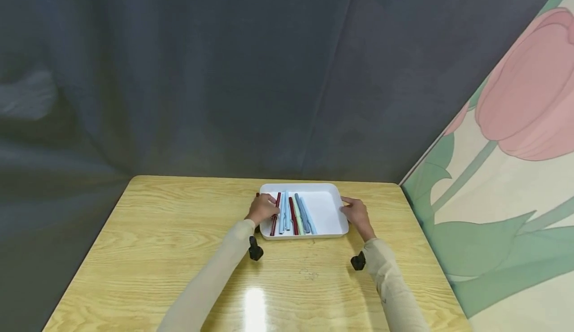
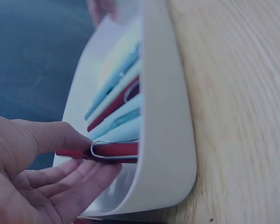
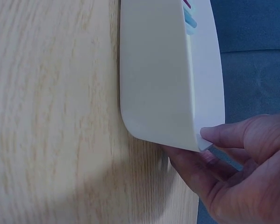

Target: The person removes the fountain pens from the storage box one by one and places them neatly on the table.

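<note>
A white tray [image 1: 326, 217] stands near the table's far edge, with several pens lying side by side in its left half. My left hand [image 1: 263, 209] reaches over the tray's left wall and pinches the leftmost dark red pen [image 2: 116, 150] between thumb and fingers; its metal clip faces up. Beside it lie light blue pens [image 1: 287, 212], another dark red pen [image 1: 293, 216], a pale green pen [image 1: 298, 217] and a grey-blue pen [image 1: 303, 215]. My right hand [image 3: 238, 163] grips the tray's right rim, thumb inside and fingers under the outside.
The tray rests on a wood-grain table [image 1: 179, 252]. Something dark red shows just outside the tray's left wall, partly hidden by the left hand. A dark curtain [image 1: 251, 83] hangs behind the table, and a flower-patterned panel [image 1: 502, 182] borders its right side.
</note>
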### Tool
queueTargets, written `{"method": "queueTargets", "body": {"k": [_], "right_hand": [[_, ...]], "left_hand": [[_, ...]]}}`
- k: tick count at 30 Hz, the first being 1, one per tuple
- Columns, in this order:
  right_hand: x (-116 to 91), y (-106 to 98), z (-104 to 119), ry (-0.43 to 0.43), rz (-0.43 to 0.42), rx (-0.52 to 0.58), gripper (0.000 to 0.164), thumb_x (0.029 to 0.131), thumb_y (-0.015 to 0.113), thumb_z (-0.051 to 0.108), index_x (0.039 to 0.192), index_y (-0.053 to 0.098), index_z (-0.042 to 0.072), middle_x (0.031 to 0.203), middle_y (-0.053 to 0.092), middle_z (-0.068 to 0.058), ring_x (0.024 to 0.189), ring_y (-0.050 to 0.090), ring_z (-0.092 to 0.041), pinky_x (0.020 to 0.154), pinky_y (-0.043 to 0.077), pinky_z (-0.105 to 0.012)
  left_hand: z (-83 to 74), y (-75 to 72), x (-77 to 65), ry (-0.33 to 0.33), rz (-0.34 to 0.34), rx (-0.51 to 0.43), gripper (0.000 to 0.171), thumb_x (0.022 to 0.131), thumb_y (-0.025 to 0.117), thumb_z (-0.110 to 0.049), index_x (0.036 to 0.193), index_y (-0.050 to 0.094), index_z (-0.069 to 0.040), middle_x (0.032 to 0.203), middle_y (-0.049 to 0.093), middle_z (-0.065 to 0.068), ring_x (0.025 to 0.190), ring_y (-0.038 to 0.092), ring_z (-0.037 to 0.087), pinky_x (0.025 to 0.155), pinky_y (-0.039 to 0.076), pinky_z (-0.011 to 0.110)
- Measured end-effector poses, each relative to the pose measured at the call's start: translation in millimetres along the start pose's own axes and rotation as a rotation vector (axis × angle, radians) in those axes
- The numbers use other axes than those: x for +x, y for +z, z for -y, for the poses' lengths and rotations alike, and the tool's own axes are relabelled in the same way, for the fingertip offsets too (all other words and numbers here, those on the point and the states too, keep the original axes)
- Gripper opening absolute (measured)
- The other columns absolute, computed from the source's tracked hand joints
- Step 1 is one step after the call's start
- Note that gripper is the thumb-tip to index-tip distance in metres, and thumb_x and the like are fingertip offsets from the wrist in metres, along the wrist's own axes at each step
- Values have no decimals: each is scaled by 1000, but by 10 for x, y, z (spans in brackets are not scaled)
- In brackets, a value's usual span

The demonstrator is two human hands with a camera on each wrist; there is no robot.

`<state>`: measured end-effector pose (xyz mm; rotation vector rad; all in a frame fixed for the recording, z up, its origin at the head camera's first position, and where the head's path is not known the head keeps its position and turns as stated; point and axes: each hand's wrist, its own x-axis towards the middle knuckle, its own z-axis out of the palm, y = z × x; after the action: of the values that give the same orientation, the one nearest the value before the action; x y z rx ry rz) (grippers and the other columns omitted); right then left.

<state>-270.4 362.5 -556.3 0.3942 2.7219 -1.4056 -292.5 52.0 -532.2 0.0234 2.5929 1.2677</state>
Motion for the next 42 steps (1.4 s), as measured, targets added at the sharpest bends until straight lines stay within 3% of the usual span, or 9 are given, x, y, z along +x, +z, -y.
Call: {"method": "queueTargets", "body": {"k": [4,8,13,23,30,37,42], "right_hand": [[-13,-22,-12,8,-2,-3,42,100,62,1,141,61,-6,106,74,-32,58,59,-14,49,44,-24],[-14,-34,-14,7,3,17,42,99,62,1,141,61,-7,100,74,-31,52,53,-12,49,42,-24],[-12,-3,-14,1,23,36,44,99,62,1,141,60,-8,94,75,-29,52,51,-11,50,43,-25],[-17,-12,-13,5,32,40,44,97,62,0,141,60,-8,93,75,-29,54,54,-12,50,44,-24],[-29,-48,-30,13,52,67,45,99,61,-1,143,57,-8,73,68,-17,49,44,-11,50,43,-26],[-23,-45,-10,25,35,55,45,98,61,-1,142,59,-7,83,73,-19,53,54,-10,52,51,-29],[19,-28,-25,35,46,56,45,99,61,0,144,59,-6,75,70,-17,49,46,-11,51,45,-28]], "left_hand": [[20,-36,-3,-24,94,-278,35,90,73,-2,123,65,7,100,74,20,80,73,30,69,63,36],[47,-78,1,-43,157,-413,36,92,71,1,127,61,9,101,74,22,85,75,31,68,64,35],[114,-140,-6,-68,175,-468,38,94,70,-1,130,60,8,107,74,22,85,73,21,68,64,32],[185,-285,-24,-76,216,-570,46,98,70,-8,140,58,4,126,70,25,93,71,17,82,65,38],[243,-329,-42,-77,188,-605,50,101,67,-11,148,53,1,125,67,19,97,68,19,85,64,37],[333,-393,-16,-126,169,-666,50,103,67,-12,149,54,-1,119,68,14,92,66,16,86,64,36],[389,-470,-44,-132,174,-685,50,103,67,-11,150,54,-1,117,68,12,92,68,18,91,63,42]]}}
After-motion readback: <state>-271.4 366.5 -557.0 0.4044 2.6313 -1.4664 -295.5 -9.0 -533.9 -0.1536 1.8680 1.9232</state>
